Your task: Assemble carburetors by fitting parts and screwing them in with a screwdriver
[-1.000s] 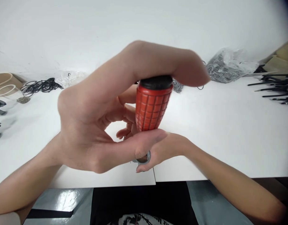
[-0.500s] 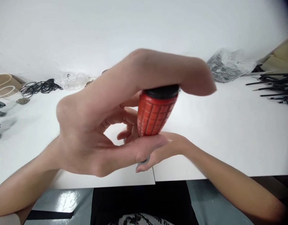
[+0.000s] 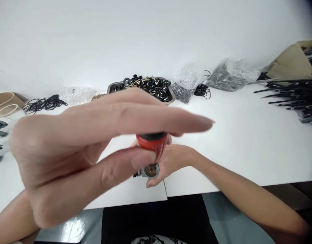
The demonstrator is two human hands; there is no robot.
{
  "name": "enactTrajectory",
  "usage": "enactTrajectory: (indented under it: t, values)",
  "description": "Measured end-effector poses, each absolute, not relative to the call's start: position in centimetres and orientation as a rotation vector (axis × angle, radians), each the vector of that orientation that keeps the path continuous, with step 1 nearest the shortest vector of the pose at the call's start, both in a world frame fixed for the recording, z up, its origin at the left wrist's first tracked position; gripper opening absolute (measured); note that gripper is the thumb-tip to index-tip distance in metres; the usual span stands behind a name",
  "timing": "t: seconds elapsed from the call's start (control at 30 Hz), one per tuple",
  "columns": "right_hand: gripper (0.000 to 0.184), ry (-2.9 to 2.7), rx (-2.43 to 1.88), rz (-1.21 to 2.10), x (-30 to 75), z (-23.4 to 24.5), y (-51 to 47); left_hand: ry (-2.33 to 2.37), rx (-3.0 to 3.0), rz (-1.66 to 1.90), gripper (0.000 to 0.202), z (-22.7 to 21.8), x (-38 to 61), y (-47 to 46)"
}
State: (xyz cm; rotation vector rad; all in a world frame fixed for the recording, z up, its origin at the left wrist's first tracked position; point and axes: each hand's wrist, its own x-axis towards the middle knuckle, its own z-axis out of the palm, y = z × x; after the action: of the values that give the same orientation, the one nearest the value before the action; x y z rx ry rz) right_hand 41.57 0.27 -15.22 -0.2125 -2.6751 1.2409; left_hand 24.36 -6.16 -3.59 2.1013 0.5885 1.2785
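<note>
My left hand (image 3: 77, 149) fills the foreground close to the camera. Its forefinger lies stretched over the black cap of a red tool handle (image 3: 153, 145), and the thumb presses the handle's side, so the hand grips it. The handle stands upright; its shaft is hidden. Behind it my right hand (image 3: 177, 159) rests on the white table (image 3: 247, 135) near the front edge, fingers curled round a small grey round metal part (image 3: 151, 170) under the tool.
A grey tray (image 3: 109, 88) of small black rings stands at the back. Clear bags of small metal parts (image 3: 228, 76) lie right of it. Black rods (image 3: 293, 91) are piled at far right. Black bands (image 3: 44, 95) and cardboard rings (image 3: 5, 101) lie at left.
The view has tilted, and my left hand now looms larger and lower, hiding most of the red handle. The tray of rings has come into sight. The right hand stays put.
</note>
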Motion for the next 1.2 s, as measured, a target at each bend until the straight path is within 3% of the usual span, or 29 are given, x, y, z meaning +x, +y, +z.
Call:
enactTrajectory:
  t: [0.1, 0.3, 0.47, 0.53, 0.7, 0.8, 0.87, 1.03, 1.07, 1.13, 1.2]
  values:
    - [0.052, -2.678, -0.196, 1.257, 41.6, -15.4, 0.3, 0.402, 2.27, 1.29, 0.047, -3.1, 24.0, -5.5]
    - [0.048, -2.651, -0.248, 1.268, 41.6, -15.5, 0.3, 0.534, 2.207, 1.193, 0.049, -2.9, 23.7, -5.6]
    - [0.05, -2.543, -0.426, 1.259, 41.2, -16.1, 1.2, 0.596, 2.252, 1.352, 0.025, -3.9, 23.0, -4.9]
    - [0.048, -2.512, -0.428, 1.227, 41.1, -16.3, 1.6, 0.577, 2.246, 1.448, 0.032, -4.4, 22.6, -4.3]
    - [0.043, -2.473, -0.414, 1.177, 40.7, -16.6, 1.9, 0.558, 2.165, 1.23, 0.037, -4.6, 22.3, -3.4]
    - [0.05, -2.452, -0.44, 1.271, 40.6, -16.6, 1.5, 0.542, 2.162, 1.315, 0.027, -4.6, 22.3, -3.2]
    - [0.056, -2.458, -0.455, 1.309, 40.6, -16.5, 1.4, 0.573, 2.116, 1.328, 0.031, -4.3, 22.3, -3.2]
    - [0.081, -2.491, -0.609, 1.235, 42.6, -14.0, 2.9, 0.564, 1.981, 0.996, 0.03, -2.7, 22.2, -2.7]
    - [0.076, -2.433, -0.669, 1.206, 43.3, -12.8, 3.4, 0.573, 1.99, 0.968, 0.026, -2.3, 22.2, -2.4]
    - [0.045, -2.264, -0.71, 1.101, 44.7, -9.9, 4.3, 0.634, 2.036, 0.984, 0.02, -2.0, 22.3, -1.9]
    - [0.027, -2.139, -0.658, 0.964, 45.4, -6.4, 4.3, 0.695, 2.057, 1.06, 0.016, -2.1, 22.4, -1.6]
